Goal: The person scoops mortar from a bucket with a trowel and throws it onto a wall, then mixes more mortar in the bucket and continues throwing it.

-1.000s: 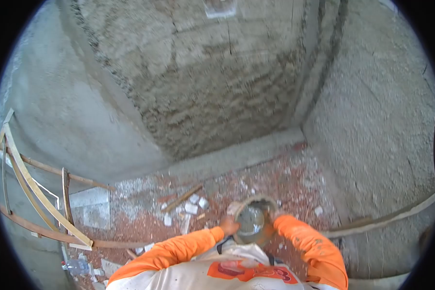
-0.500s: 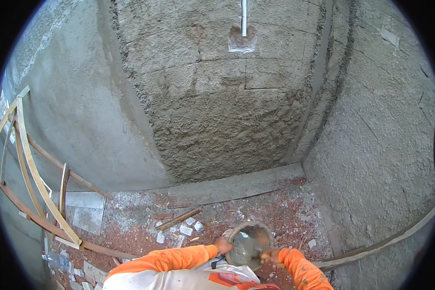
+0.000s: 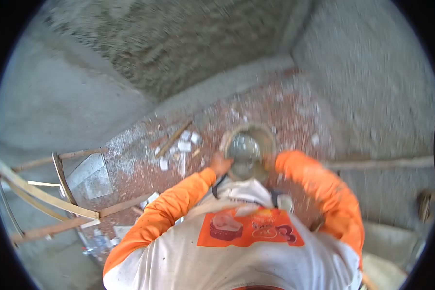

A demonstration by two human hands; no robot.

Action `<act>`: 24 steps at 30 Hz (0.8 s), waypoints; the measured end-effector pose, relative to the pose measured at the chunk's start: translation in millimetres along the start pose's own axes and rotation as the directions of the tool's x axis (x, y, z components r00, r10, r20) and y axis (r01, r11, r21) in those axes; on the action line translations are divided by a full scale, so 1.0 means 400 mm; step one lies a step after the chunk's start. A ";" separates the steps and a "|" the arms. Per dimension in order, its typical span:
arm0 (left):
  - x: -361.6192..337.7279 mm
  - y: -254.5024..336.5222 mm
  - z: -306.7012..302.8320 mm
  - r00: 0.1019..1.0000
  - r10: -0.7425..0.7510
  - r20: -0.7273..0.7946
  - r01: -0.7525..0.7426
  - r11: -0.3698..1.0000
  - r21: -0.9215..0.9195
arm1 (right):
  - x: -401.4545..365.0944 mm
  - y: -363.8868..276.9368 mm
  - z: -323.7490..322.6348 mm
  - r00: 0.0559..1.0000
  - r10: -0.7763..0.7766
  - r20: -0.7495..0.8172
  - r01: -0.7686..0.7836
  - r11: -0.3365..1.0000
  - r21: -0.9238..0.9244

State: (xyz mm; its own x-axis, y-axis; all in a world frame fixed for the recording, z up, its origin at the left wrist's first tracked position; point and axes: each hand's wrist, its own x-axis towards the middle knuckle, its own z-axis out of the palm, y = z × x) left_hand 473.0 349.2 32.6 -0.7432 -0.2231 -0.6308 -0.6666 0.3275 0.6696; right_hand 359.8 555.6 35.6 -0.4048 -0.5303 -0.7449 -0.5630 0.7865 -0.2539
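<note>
I look down at a round, mortar-smeared pan (image 3: 246,145) with wet grey mortar in it, held in front of my chest. My left hand (image 3: 221,164) grips its left rim. On the right rim rests my right hand (image 3: 269,162), which looks closed on it, though the picture is blurred. Both arms are in orange sleeves, and my white shirt with an orange print fills the bottom of the view.
Reddish floor (image 3: 285,111) strewn with white rubble (image 3: 181,145) and a wood strip (image 3: 173,139). Rough plastered walls (image 3: 169,43) meet in a corner ahead. A wooden frame (image 3: 58,203) stands at left, with a plastic bottle (image 3: 96,244) below it. A plank (image 3: 386,163) lies at right.
The view has tipped down and blurred, so more of my shirt shows. The pan sits higher in the picture. My right hand has moved from inside the pan to its right rim.
</note>
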 end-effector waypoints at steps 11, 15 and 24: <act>0.004 -0.036 0.045 0.980 0.199 -0.007 -0.197 0.965 -0.175 | 0.070 0.171 0.160 0.738 -0.296 0.607 -0.371 0.574 0.730; 0.031 -0.064 0.042 0.996 0.090 -0.008 -0.090 0.965 -0.248 | -0.023 0.063 0.128 0.839 -0.225 0.496 -0.390 0.388 0.835; 0.132 -0.013 0.017 0.999 -0.020 0.027 0.030 0.882 -0.470 | -0.031 0.199 0.008 0.986 -0.063 -0.152 0.149 0.730 0.667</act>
State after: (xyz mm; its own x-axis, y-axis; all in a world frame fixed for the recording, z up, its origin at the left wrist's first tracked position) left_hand 437.7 342.1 -7.0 -0.7280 -0.2048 -0.6543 -0.6373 -0.1496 0.7559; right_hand 322.1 625.7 22.6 -0.4733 -0.6208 -0.6250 0.0091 0.7060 -0.7082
